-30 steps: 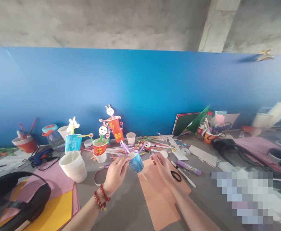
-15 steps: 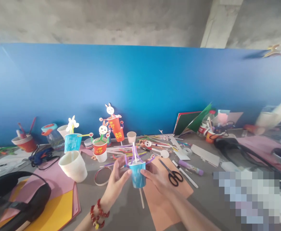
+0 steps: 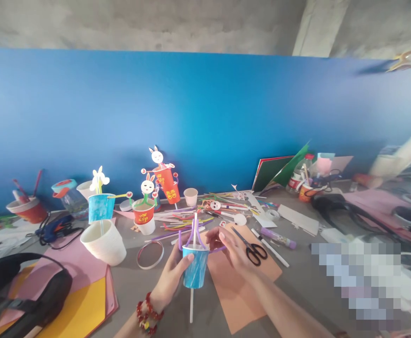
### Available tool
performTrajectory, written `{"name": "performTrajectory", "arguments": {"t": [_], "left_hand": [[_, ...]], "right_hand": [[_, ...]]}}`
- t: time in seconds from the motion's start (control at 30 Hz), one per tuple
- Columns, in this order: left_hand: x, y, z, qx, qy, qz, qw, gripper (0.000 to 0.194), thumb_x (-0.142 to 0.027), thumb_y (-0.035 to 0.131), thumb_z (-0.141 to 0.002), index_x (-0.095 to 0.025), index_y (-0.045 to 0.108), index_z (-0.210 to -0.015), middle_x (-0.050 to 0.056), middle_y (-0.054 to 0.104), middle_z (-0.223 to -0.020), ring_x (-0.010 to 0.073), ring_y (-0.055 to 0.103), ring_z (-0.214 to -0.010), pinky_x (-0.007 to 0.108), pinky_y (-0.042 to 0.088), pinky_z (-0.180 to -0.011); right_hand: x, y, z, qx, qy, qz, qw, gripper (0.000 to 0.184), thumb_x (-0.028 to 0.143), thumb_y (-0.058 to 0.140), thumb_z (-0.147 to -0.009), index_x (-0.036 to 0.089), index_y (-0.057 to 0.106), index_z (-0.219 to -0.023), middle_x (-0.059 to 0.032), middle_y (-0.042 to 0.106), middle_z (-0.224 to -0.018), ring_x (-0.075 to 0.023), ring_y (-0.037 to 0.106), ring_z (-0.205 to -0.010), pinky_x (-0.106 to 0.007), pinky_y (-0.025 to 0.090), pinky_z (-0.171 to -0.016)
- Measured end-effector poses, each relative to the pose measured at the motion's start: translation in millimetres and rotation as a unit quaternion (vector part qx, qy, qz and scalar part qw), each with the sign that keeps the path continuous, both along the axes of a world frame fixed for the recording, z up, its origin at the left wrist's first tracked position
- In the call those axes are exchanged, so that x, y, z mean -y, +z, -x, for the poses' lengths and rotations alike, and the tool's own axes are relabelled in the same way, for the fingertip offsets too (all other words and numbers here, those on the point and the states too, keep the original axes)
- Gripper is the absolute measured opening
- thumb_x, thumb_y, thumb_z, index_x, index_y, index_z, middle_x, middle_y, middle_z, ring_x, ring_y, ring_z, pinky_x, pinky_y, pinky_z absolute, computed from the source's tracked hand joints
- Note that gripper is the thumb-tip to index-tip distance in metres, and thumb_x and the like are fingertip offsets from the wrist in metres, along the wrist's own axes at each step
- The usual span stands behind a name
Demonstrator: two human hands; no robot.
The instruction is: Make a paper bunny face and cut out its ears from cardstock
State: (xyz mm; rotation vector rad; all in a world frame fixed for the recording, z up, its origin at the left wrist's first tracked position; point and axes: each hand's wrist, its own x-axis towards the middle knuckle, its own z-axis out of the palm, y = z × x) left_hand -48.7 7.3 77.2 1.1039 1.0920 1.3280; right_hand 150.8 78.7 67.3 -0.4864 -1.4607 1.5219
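Note:
My left hand (image 3: 173,272) is wrapped around a blue-painted paper cup (image 3: 195,270), thumb across its front. A white stick (image 3: 191,305) runs through the cup, its lower end hanging below and its top above the rim. Purple pipe cleaners (image 3: 194,230) rise from the cup, meet near the stick's top and bend out at both sides. At the cup's right side, my right hand (image 3: 232,249) has its fingers closed at the end of the purple pipe cleaner there. Beyond these fingers lies a small white disc with a red heart (image 3: 222,224).
Scissors (image 3: 253,249) lie on orange paper (image 3: 239,286), beside a white marker (image 3: 270,249) and a purple glue tube (image 3: 278,238). Rabbit-faced cup figures (image 3: 145,213) stand behind, with a white holder (image 3: 105,246) and a tape roll (image 3: 150,255) at left. Headphones (image 3: 56,291) rest front left.
The cup has moved slightly left and lower, and its stick now hangs straighter. My right hand has left the cup's side and moved up to the purple pipe cleaner. My left hand keeps its hold.

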Motion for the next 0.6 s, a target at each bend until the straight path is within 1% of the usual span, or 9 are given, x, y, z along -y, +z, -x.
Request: {"name": "performTrajectory", "arguments": {"t": [0.07, 0.1, 0.17, 0.2, 0.23, 0.3, 0.37, 0.47, 0.6], "left_hand": [[2, -0.5, -2, 0.004, 0.003, 0.012, 1.0, 0.064, -0.053, 0.072, -0.08, -0.027, 0.057, -0.136, 0.008, 0.065, -0.135, 0.0334, 0.058, -0.126, 0.041, 0.049, -0.105], [2, -1.5, -3, 0.006, 0.006, 0.015, 1.0, 0.063, -0.053, 0.072, -0.08, -0.027, 0.058, -0.135, 0.007, 0.066, -0.133, 0.033, 0.059, -0.125, 0.04, 0.05, -0.104], [3, -4.9, -3, 0.015, 0.015, 0.018, 1.0, 0.06, -0.052, 0.071, -0.081, -0.029, 0.058, -0.135, 0.006, 0.068, -0.13, 0.0321, 0.061, -0.122, 0.039, 0.052, -0.101], [3, -7.0, -3, 0.024, 0.016, 0.02, 0.999, 0.06, -0.052, 0.07, -0.081, -0.03, 0.057, -0.136, 0.005, 0.068, -0.129, 0.0318, 0.063, -0.119, 0.039, 0.054, -0.098], [3, -9.1, -2, 0.036, 0.014, 0.025, 0.999, 0.061, -0.053, 0.069, -0.081, -0.032, 0.055, -0.137, 0.005, 0.069, -0.128, 0.0315, 0.066, -0.114, 0.04, 0.056, -0.094], [2, -12.6, -1, 0.049, 0.011, 0.039, 0.998, 0.064, -0.055, 0.067, -0.082, -0.033, 0.051, -0.14, 0.005, 0.071, -0.123, 0.0303, 0.07, -0.103, 0.041, 0.06, -0.084], [2, -14.6, -1, 0.031, 0.014, 0.049, 0.998, 0.066, -0.057, 0.066, -0.082, -0.033, 0.049, -0.141, 0.005, 0.073, -0.117, 0.0289, 0.072, -0.094, 0.041, 0.061, -0.076], [1, -14.8, 0, -0.01, 0.02, 0.055, 0.998, 0.059, -0.059, 0.061, -0.083, -0.033, 0.055, -0.136, 0.006, 0.076, -0.109, 0.0288, 0.073, -0.086, 0.041, 0.062, -0.069], [1, -11.7, 0, -0.001, 0.012, 0.069, 0.998, 0.05, -0.06, 0.062, -0.083, -0.037, 0.064, -0.126, 0.008, 0.077, -0.098, 0.0319, 0.074, -0.082, 0.044, 0.062, -0.062]], "right_hand": [[-1, 3.4, -3, 0.0, 0.032, 0.009, 0.999, 0.036, 0.055, 0.054, -0.095, 0.023, 0.07, -0.098, -0.0069, 0.067, -0.098, -0.0214, 0.064, -0.09, -0.035, 0.051, -0.084], [-2, 4.4, -4, 0.0, 0.049, 0.01, 0.999, 0.037, 0.056, 0.06, -0.091, 0.022, 0.07, -0.099, -0.0072, 0.067, -0.099, -0.022, 0.064, -0.09, -0.036, 0.052, -0.084], [-3, 4.5, -4, 0.001, 0.074, 0.01, 0.997, 0.043, 0.056, 0.074, -0.079, 0.021, 0.069, -0.104, -0.0076, 0.066, -0.102, -0.0225, 0.064, -0.09, -0.036, 0.053, -0.082], [-3, 3.8, -3, 0.001, 0.078, 0.01, 0.997, 0.046, 0.054, 0.08, -0.073, 0.021, 0.069, -0.103, -0.0073, 0.066, -0.103, -0.0217, 0.064, -0.088, -0.035, 0.053, -0.08], [-4, 2.6, -2, -0.002, 0.077, 0.009, 0.997, 0.045, 0.05, 0.084, -0.07, 0.021, 0.069, -0.1, -0.0068, 0.065, -0.104, -0.0204, 0.064, -0.086, -0.034, 0.053, -0.078], [-4, -0.4, 2, -0.008, 0.064, 0.008, 0.998, 0.034, 0.045, 0.085, -0.07, 0.021, 0.07, -0.089, -0.0055, 0.064, -0.103, -0.0178, 0.063, -0.083, -0.031, 0.052, -0.075], [-4, -3.1, 6, -0.014, 0.045, 0.004, 0.999, 0.025, 0.042, 0.083, -0.074, 0.021, 0.069, -0.08, -0.0045, 0.065, -0.099, -0.0166, 0.062, -0.081, -0.03, 0.051, -0.073], [-3, -5.0, 9, -0.013, 0.032, 0.002, 0.999, 0.022, 0.041, 0.082, -0.076, 0.022, 0.07, -0.075, -0.0042, 0.068, -0.093, -0.0175, 0.063, -0.078, -0.031, 0.052, -0.071], [-2, -2.4, 8, -0.002, 0.029, 0.0, 1.0, 0.024, 0.041, 0.082, -0.076, 0.022, 0.068, -0.073, -0.0017, 0.068, -0.08, -0.017, 0.065, -0.07, -0.031, 0.052, -0.068]]}}
